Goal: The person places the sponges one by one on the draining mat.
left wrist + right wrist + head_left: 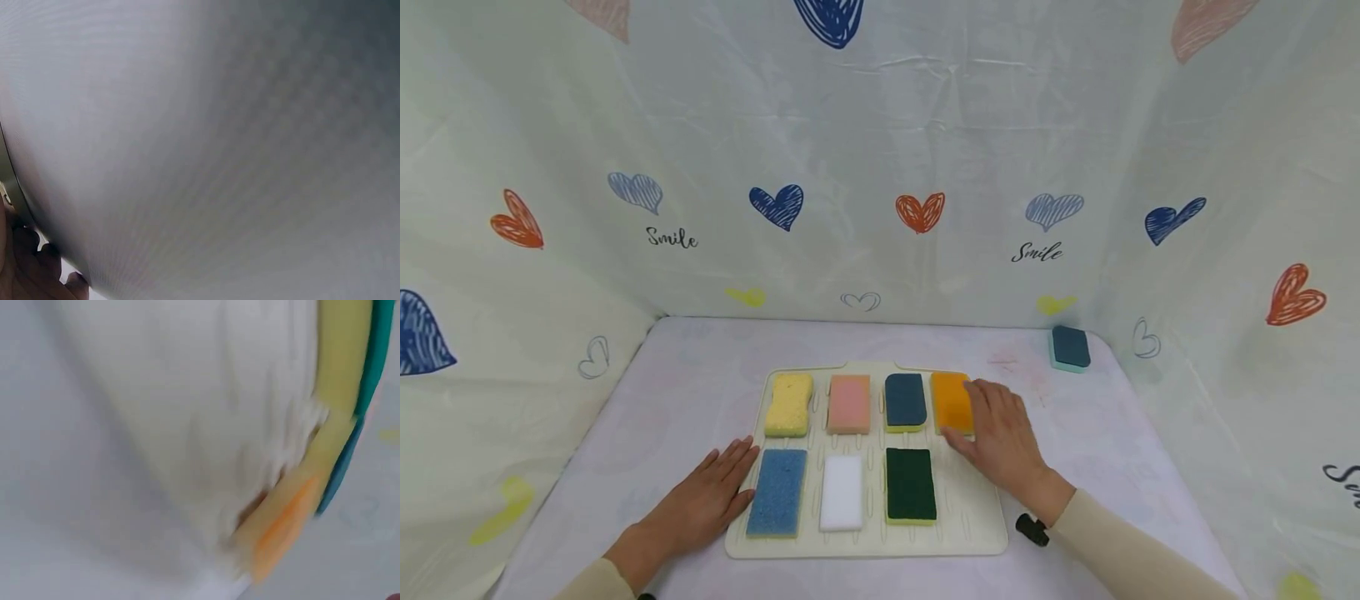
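Observation:
On a cream ridged tray [970, 533], several sponges lie in two rows. My right hand [1007, 442] is at the orange sponge [951, 402] in the far row, thumb at its near edge and fingers along its right side. Left of it lie a dark blue sponge [906, 402], a pink sponge [849, 404] and a yellow sponge [789, 404]. The near row has a dark green sponge [911, 486], a white sponge [842, 492] and a blue sponge [777, 493]. My left hand [707, 496] rests, fingers extended, by the tray's left edge.
A dark teal sponge [1071, 347] with a lighter base sits near the table's back right corner. Pale curtains [850, 125] printed with hearts enclose the back and both sides. A white cloth [700, 392] covers the table.

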The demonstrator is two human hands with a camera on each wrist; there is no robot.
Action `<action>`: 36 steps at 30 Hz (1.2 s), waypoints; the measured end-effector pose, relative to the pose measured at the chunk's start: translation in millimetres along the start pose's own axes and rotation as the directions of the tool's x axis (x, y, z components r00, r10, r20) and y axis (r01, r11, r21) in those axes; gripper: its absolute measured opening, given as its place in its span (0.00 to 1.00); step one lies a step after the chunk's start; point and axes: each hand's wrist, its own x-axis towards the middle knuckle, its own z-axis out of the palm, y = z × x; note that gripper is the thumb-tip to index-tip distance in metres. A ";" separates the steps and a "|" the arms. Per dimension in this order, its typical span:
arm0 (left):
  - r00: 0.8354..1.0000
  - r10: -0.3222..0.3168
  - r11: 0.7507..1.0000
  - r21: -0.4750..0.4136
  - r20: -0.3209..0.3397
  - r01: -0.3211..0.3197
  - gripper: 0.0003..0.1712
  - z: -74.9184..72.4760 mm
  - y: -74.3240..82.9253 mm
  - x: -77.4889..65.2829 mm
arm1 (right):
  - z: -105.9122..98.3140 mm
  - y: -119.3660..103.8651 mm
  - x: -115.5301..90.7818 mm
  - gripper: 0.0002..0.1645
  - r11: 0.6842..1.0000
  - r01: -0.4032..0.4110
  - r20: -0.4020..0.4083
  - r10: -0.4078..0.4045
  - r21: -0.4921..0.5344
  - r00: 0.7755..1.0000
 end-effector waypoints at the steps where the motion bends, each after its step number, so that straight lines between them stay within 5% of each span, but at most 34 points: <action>1: 1.000 -0.001 1.000 0.000 -0.002 0.001 0.38 0.3 -0.1 -0.1 | 0.7 11.8 1.3 0.51 0.999 -0.031 -0.018 0.031 -0.025 0.999; 7: 1.000 -0.009 1.000 -0.007 -0.006 0.009 0.38 2.2 -0.7 0.5 | 4.7 81.7 -1.8 0.50 0.965 -0.213 -0.064 0.206 -0.154 0.977; 14: 1.000 -0.008 1.000 -0.006 -0.010 0.008 0.38 3.1 -0.6 0.6 | 1.6 141.2 -4.4 0.49 0.924 -0.289 -0.030 0.291 -0.251 0.956; 23: 1.000 -0.015 1.000 -0.026 0.001 0.015 0.38 2.3 -0.3 0.4 | -10.6 201.1 -1.9 0.55 0.918 -0.093 0.183 0.175 -0.385 0.967; 31: 1.000 -0.008 1.000 -0.005 -0.025 0.008 0.37 0.8 0.9 -0.3 | -21.3 250.0 8.2 0.58 0.865 0.110 0.395 0.108 -0.490 0.912; 36: 0.999 -0.012 1.000 0.013 -0.036 0.012 0.38 1.9 0.1 -0.2 | -15.6 263.0 17.6 0.58 0.851 0.156 0.474 0.119 -0.501 0.872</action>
